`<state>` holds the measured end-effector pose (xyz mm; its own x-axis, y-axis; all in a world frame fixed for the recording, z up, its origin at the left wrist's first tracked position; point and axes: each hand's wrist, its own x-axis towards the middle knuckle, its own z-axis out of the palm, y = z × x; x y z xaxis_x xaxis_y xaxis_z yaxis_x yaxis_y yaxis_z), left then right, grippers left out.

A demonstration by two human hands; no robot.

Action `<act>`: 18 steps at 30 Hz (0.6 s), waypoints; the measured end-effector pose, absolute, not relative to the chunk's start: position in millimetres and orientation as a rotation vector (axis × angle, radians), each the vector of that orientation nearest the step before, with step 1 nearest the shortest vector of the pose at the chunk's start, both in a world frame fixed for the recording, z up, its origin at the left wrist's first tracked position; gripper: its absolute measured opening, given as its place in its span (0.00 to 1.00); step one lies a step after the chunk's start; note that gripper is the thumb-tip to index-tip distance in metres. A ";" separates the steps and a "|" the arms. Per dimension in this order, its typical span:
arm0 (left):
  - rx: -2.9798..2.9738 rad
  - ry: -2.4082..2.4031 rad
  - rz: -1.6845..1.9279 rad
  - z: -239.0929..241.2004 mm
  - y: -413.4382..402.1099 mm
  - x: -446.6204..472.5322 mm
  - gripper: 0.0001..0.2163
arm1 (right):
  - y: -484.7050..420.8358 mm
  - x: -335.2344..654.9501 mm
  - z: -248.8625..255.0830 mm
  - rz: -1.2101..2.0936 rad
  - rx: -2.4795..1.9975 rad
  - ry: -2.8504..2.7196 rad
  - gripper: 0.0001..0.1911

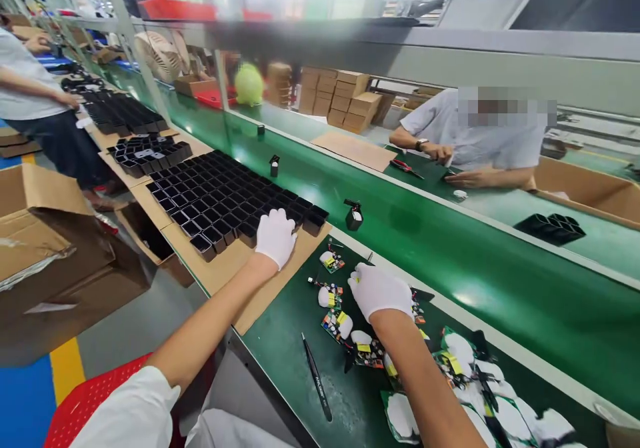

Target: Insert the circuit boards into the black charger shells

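Note:
My left hand [275,236], in a white glove, rests on the near row of black square housings [225,201] that stand packed together on a brown cardboard sheet [220,271]. Its fingers curl over one housing at the front edge; whether it grips it is unclear. My right hand [380,291], also gloved, lies palm down on a cluster of small circuit boards [345,325] with white and yellow parts on the green mat. Its fingers hide whatever sits beneath them.
Black tweezers [316,385] lie on the mat near me. Single black housings [353,216] ride the green conveyor belt [450,255]. A person [475,145] works across the belt; another stands at far left [30,95]. Open cardboard boxes [50,248] sit at left.

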<state>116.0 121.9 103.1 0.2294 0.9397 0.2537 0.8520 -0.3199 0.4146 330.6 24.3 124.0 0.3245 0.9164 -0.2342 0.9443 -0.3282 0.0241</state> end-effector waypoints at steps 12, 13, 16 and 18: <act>2.009 0.883 1.097 91.0 -39.0 60.7 0.21 | -101.4 343.6 130.3 -1.472 2.773 2.473 0.29; 1.955 0.890 1.117 88.7 -49.3 58.0 0.24 | -110.8 334.4 127.3 -1.614 2.786 2.461 0.31; 1.824 0.900 1.137 88.8 -71.3 50.3 0.33 | -127.2 308.9 112.3 -1.919 2.799 2.399 0.40; 1.783 0.864 1.144 93.5 -79.5 44.6 0.41 | -131.0 297.7 100.0 -1.829 2.744 2.501 0.48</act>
